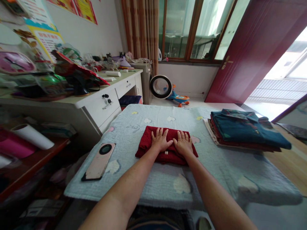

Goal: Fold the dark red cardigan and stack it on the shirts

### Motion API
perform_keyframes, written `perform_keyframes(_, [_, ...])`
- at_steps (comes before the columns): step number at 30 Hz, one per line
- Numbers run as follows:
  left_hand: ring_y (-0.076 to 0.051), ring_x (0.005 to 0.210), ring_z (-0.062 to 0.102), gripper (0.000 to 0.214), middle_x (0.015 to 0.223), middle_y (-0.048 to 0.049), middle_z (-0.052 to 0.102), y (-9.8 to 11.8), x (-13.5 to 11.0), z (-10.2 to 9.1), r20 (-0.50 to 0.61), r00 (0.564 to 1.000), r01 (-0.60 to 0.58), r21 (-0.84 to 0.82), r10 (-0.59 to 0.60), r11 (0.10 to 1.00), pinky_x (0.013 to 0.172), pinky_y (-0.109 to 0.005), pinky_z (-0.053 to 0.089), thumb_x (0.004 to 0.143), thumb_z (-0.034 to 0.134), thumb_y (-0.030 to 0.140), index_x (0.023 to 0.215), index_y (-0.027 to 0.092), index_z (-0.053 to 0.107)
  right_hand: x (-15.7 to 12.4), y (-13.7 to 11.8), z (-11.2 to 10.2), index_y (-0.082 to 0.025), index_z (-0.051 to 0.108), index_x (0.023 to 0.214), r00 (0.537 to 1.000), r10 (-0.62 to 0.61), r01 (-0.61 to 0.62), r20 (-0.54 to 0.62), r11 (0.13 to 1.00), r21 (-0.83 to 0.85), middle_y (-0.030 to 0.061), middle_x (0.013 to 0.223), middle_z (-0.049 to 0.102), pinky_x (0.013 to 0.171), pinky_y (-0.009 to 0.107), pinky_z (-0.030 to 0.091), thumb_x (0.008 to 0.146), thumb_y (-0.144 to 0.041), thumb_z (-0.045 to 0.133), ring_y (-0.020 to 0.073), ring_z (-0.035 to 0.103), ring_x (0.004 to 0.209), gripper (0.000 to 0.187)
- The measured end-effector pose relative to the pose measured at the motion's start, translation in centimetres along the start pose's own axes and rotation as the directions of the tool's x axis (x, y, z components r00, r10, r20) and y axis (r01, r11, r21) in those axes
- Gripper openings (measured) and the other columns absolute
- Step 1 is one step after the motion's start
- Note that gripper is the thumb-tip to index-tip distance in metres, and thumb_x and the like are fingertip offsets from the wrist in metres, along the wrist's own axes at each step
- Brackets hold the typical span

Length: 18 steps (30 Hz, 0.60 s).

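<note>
A dark red folded garment lies in the middle of a table covered with a pale blue quilted cloth. My left hand rests flat on the garment's middle, fingers stretched out and apart. My right hand lies flat beside it on the garment, fingers also spread, thumbs nearly touching. Neither hand holds anything.
A stack of folded clothes with blue denim on top sits at the table's right. A pink phone lies at the left. A cluttered white desk stands to the left, a dark red door at the far right.
</note>
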State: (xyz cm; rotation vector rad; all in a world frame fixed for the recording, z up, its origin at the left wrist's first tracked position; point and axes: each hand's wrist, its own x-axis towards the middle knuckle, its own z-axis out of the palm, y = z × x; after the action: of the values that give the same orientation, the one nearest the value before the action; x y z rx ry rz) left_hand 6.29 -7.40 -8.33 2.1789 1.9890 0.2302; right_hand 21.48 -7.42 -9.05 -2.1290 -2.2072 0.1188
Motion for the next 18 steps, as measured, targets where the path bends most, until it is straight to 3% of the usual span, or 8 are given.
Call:
perform_keyframes(13, [-0.03, 0.15, 0.007, 0.081, 0.162, -0.0091, 0.017, -0.06, -0.09, -0.04, -0.018, 1.0, -0.008, -0.008, 0.008, 1.0, 0.116, -0.063, 0.006, 0.085, 0.039, 0.068, 0.153, 0.028, 0.023, 0.12, 0.05, 0.19, -0.016, 0.024, 0.155, 1.0, -0.008, 0.008, -0.014, 1.0, -0.005, 0.0081, 0.161, 0.021, 0.115, 0.054, 0.017, 0.098, -0.051, 0.025, 0.0299, 0.016, 0.147, 0.067])
perform_keyframes(18, [-0.03, 0.15, 0.008, 0.08, 0.162, -0.0096, 0.02, -0.17, -0.16, 0.05, -0.026, 1.0, -0.017, -0.087, 0.015, 0.996, 0.117, -0.063, 0.003, 0.084, 0.043, 0.068, 0.152, 0.028, 0.027, 0.09, 0.0, 0.17, -0.016, 0.025, 0.155, 1.0, -0.006, 0.005, -0.015, 1.0, -0.009, 0.0081, 0.161, 0.021, 0.115, 0.054, 0.017, 0.098, -0.049, 0.026, 0.0307, 0.016, 0.146, 0.065])
